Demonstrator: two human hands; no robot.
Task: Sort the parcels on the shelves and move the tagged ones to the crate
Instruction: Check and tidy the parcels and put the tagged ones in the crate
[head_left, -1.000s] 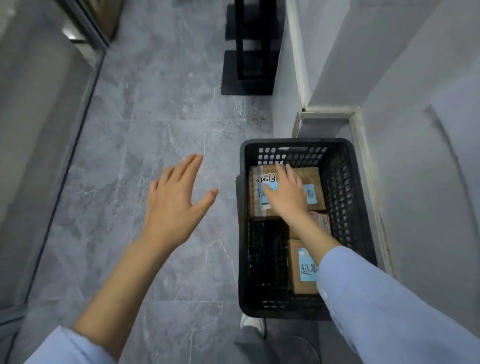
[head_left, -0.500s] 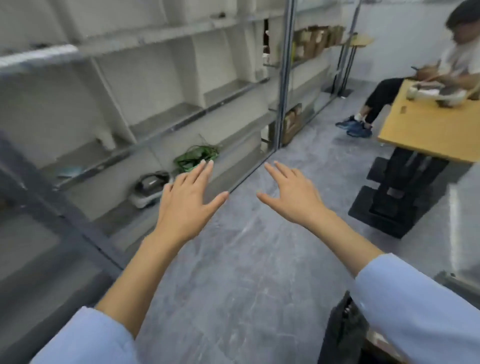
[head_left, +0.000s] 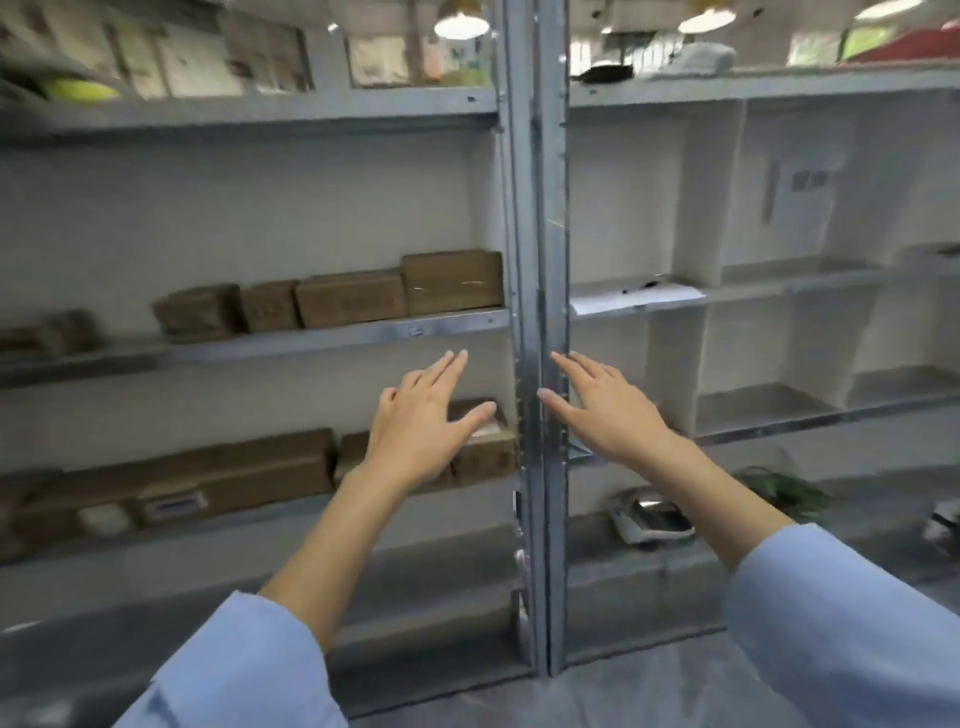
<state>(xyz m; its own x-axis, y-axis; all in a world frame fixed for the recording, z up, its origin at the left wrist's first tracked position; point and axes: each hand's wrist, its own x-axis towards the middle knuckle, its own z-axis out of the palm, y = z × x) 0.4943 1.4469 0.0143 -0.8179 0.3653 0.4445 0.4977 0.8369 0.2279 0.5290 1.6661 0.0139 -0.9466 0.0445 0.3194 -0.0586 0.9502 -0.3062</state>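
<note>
Blurred, unreadable labels (head_left: 174, 503) on brown cardboard parcels (head_left: 452, 283) along grey metal shelves (head_left: 332, 338).
Both the left hand (head_left: 421, 421) and right hand (head_left: 608, 410) hover spread, fingers straight, holding nothing.

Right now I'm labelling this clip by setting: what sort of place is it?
Probably a storeroom or parcel depot: metal shelves hold rows of brown cardboard parcels, and a paper sheet lies on one shelf.
</note>
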